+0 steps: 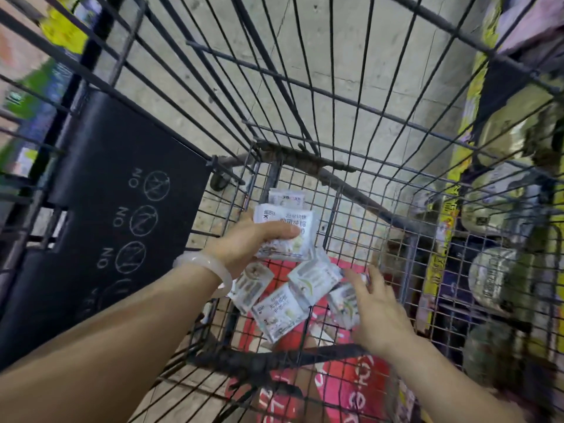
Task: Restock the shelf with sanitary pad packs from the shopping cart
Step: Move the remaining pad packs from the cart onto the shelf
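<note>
Inside the wire shopping cart (360, 96), the left hand (244, 244) closes its grip on one white pad pack (287, 236), while the right hand (377, 306), fingers spread, touches one of about four loose packs (279, 312) on the cart floor.

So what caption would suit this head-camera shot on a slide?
Left hand holds white packs over the cart while the right hand reaches for loose ones.

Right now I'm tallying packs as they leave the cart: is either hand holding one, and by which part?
The left hand grips a stack of white packs by its left side, thumb across the front. The right hand reaches toward loose packs; no grip shows.
</note>
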`<state>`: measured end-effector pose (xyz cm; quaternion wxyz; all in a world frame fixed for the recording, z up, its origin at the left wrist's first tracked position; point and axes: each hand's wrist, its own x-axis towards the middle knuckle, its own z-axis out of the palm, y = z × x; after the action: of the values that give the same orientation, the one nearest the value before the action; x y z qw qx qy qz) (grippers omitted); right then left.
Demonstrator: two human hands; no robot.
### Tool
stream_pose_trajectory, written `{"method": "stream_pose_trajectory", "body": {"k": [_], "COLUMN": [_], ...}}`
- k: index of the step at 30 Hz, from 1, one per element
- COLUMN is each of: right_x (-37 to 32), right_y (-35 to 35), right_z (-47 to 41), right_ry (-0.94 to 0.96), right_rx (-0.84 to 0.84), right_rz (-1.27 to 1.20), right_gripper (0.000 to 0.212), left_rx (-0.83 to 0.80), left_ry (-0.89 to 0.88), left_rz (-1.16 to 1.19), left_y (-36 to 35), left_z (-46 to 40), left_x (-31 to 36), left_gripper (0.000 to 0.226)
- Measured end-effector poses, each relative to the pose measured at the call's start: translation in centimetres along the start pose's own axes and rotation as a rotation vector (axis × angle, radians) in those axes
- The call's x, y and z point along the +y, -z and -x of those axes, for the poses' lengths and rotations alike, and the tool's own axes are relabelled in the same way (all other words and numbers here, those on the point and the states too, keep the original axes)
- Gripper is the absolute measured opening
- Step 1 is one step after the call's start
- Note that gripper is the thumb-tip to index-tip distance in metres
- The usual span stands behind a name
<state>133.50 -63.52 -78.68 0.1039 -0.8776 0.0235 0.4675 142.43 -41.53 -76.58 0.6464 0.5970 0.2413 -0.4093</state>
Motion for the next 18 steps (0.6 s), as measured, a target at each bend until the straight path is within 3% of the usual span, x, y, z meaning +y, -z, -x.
{"method": "stream_pose_trajectory", "body": {"k": [5, 8, 11, 16, 18], "right_x": [1.5, 2.9, 4.0, 3.9, 3.2], "right_y": [0.1, 0.3, 0.6, 2.0, 2.9], "right_z": [-0.7, -0.9, -1.0, -0.3, 0.1], "right_ry": [-0.032, -0.112, -0.123, -0.057, -0.033], "right_rx": [0.103, 0.182, 0.223, 0.174, 0.174], "right_rz": [0.005, -0.109, -0.232, -0.445, -0.470], "right_gripper": [0.075, 0.073, 0.083, 0.124, 0.129], "left_rx": [0.050, 0.033, 0.004, -0.033, -0.029], "left_ry": [0.013, 0.019, 0.037, 0.080, 0.088], "left_rz": [-0.012, -0.030, -0.045, -0.090, -0.105], "left_y": [0.2, 0.0, -0.2, -1.7, -2.0], "left_z": [-0.5, -0.7, -1.2, -1.5, -2.2], "left_x": [0.0, 0.1, -0.3, -0.9, -1.7], "left_gripper": [0.097, 0.113, 0.113, 0.103, 0.115]}}
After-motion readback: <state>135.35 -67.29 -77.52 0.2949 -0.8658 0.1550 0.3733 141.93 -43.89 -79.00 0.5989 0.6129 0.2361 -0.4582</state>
